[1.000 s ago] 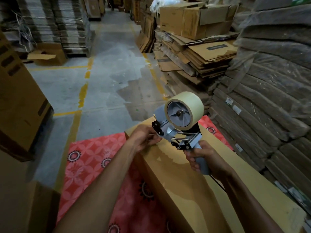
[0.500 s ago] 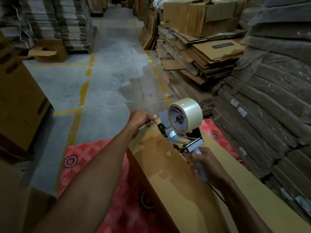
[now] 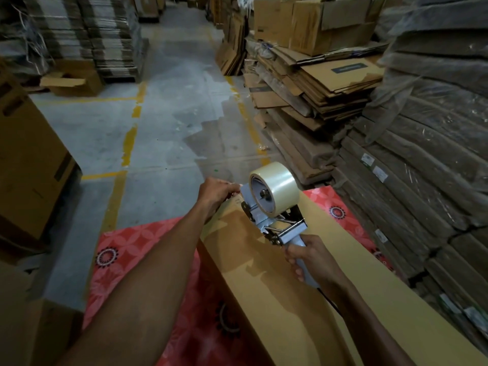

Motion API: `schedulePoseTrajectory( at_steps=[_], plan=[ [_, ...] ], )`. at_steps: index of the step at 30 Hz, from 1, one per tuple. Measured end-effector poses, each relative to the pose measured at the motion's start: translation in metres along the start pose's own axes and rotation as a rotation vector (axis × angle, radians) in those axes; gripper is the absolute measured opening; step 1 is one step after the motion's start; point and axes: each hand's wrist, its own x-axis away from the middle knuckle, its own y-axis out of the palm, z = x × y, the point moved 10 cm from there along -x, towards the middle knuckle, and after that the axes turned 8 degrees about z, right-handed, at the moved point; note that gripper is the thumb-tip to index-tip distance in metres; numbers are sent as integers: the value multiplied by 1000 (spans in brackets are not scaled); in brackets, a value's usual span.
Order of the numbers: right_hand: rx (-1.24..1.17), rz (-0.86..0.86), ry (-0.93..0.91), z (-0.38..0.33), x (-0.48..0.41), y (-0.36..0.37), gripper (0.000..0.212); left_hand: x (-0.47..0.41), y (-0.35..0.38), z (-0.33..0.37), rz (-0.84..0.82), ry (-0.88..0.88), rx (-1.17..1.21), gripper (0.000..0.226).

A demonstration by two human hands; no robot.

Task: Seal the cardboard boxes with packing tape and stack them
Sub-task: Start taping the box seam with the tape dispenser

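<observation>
You're starting the seal on the long cardboard box (image 3: 280, 307), which lies on the red mat (image 3: 126, 249). Your left grip (image 3: 217, 192) seems to pinch the tape end (image 3: 235, 185) at its far edge, and your right grip (image 3: 314, 260) is closed round the tape dispenser (image 3: 274, 204) handle. Next, I'd judge: press the end down, then draw back along the seam.

No legible text: dark label (image 3: 349, 67) on flattened cardboard (image 3: 330, 84), white stickers (image 3: 380, 174) on wrapped bundles (image 3: 427, 143) too blurred.

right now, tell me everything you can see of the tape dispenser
The tape dispenser is a grey metal hand tool carrying a thick roll of clear tape. It tilts atop the cardboard box, at its far end. The right grip holds its handle; the left grip pinches at its front, seemingly the tape end.
</observation>
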Motion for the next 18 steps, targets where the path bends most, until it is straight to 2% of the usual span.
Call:
schedulePoseTrajectory(
  at_steps=[4, 10, 13, 16, 18],
  plan=[
    [6, 12, -2, 0, 1, -1, 21, -4, 1, -4, 9, -16, -9, 10],
    [28, 21, 10, 3, 2, 0, 17, -9, -2, -19, 13, -114, -37, 13],
    [21, 38, 33, 2, 3, 0, 15, -5, 4, -4, 35, 23, -277, 20],
    [19, 52, 58, -4, 3, -2, 13, 4, 7, 19, 83, 201, -378, 8],
    [26, 55, 67, -8, 4, -3, 11, 11, 13, 25, 83, 301, -479, 18]
  ],
)
